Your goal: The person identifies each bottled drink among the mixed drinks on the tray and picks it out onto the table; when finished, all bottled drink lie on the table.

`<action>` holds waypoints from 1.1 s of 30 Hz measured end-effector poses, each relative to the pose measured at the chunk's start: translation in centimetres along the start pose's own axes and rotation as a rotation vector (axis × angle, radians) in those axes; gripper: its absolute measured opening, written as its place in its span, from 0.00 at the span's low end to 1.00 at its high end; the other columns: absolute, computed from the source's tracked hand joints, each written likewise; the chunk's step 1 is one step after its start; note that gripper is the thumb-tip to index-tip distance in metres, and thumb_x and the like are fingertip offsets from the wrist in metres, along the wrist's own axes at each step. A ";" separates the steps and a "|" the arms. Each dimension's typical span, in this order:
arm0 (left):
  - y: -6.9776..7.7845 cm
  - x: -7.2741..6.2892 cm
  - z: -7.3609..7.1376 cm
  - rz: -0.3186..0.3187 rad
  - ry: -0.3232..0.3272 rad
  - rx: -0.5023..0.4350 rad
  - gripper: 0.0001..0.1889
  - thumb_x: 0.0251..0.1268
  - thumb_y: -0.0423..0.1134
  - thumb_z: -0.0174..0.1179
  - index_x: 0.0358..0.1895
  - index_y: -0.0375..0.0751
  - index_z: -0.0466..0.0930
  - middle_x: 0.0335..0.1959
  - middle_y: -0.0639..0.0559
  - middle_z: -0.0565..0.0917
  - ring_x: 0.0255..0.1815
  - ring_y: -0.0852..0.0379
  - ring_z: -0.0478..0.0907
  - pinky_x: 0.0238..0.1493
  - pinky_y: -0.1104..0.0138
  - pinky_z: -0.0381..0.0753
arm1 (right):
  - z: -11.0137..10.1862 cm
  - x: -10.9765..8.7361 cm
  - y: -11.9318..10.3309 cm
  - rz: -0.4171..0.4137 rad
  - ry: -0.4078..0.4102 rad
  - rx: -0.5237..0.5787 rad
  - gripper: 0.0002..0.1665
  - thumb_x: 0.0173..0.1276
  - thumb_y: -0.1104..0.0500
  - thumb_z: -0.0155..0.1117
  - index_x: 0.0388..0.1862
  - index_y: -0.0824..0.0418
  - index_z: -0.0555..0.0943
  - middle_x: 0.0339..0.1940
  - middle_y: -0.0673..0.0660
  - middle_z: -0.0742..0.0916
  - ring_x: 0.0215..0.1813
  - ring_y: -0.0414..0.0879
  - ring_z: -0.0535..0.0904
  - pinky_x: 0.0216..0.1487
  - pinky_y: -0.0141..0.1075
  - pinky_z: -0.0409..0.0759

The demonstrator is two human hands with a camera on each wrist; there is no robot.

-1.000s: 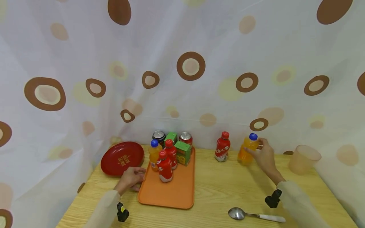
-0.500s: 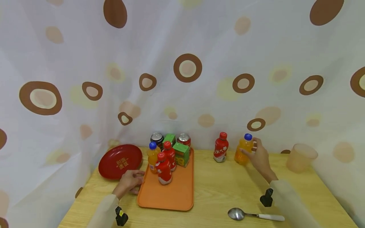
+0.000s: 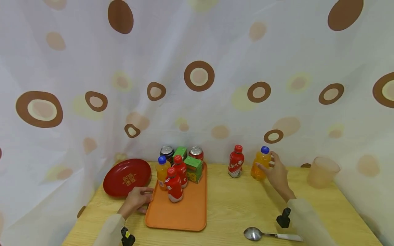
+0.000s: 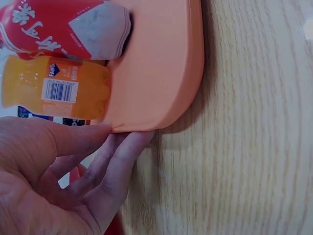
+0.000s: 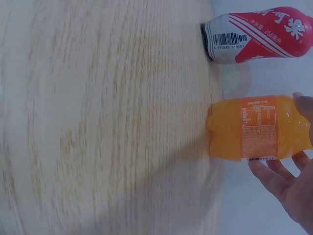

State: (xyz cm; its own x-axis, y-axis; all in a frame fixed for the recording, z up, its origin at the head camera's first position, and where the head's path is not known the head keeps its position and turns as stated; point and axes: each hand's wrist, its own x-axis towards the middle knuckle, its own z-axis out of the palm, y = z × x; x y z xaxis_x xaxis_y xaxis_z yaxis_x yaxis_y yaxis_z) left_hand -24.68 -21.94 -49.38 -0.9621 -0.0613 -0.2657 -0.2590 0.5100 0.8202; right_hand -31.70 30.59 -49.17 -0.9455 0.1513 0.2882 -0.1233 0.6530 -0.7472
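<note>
My left hand point(image 3: 134, 202) pinches the left edge of the orange tray point(image 3: 175, 215), thumb at the rim and fingers against its side. In the left wrist view, an orange soda bottle point(image 4: 73, 88) and a red-and-white drink bottle point(image 4: 83, 32) stand on the tray close by. My right hand point(image 3: 278, 176) holds another orange soda bottle point(image 5: 259, 127) with a blue cap, thumb on one side and fingers on the other. It is upright, its base right at the tabletop. Just left of it stands a red-and-white bottle point(image 3: 236, 162).
Also on the tray are red bottles point(image 3: 174, 188), green drink cartons point(image 3: 194, 169) and cans point(image 3: 196, 153). A red plate point(image 3: 127, 177) leans at the left. A translucent cup point(image 3: 322, 172) stands at right, and a spoon point(image 3: 253, 234) lies in front. A patterned curtain hangs behind.
The right hand and its orange soda bottle have shifted slightly left, nearer the red bottle. The left hand stays at the tray's edge. The head view has shifted a little.
</note>
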 end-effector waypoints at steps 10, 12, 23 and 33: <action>-1.1 -0.4 -0.3 -0.038 -0.004 0.009 0.20 0.70 0.26 0.61 0.64 0.27 0.80 0.45 0.38 0.89 0.37 0.51 0.89 0.26 0.59 0.90 | 0.2 -0.1 -0.5 -0.021 -0.101 -0.005 0.51 0.75 0.52 0.70 0.82 0.73 0.53 0.71 0.84 0.71 0.66 0.79 0.75 0.64 0.64 0.79; -1.0 -0.3 -0.2 -0.028 -0.004 0.007 0.20 0.70 0.26 0.61 0.64 0.27 0.80 0.44 0.39 0.88 0.37 0.51 0.88 0.27 0.59 0.90 | -0.2 -0.1 -0.5 -0.020 -0.111 0.013 0.51 0.74 0.52 0.70 0.82 0.73 0.53 0.72 0.84 0.70 0.67 0.80 0.74 0.65 0.64 0.79; -0.6 -0.1 0.5 -0.016 -0.008 0.009 0.18 0.70 0.26 0.63 0.61 0.27 0.81 0.41 0.43 0.88 0.32 0.54 0.87 0.26 0.60 0.90 | -2.7 -0.6 -1.5 -0.006 -0.165 0.038 0.53 0.74 0.51 0.70 0.82 0.74 0.51 0.72 0.83 0.69 0.70 0.78 0.70 0.67 0.67 0.76; 0.1 -0.2 0.0 0.005 0.010 0.002 0.17 0.71 0.26 0.61 0.60 0.26 0.82 0.40 0.42 0.88 0.34 0.53 0.87 0.24 0.60 0.89 | -3.5 0.2 -5.7 -0.310 0.234 0.141 0.24 0.73 0.65 0.70 0.63 0.73 0.78 0.54 0.69 0.82 0.57 0.51 0.77 0.58 0.20 0.76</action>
State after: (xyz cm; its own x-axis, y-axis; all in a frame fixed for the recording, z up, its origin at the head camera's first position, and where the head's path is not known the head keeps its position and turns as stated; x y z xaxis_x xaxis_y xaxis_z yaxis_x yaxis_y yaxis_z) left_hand -24.54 -21.87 -49.30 -0.9642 -0.0669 -0.2565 -0.2538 0.5121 0.8206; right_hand -30.14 29.52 -42.78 -0.7650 0.1390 0.6289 -0.4468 0.5889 -0.6735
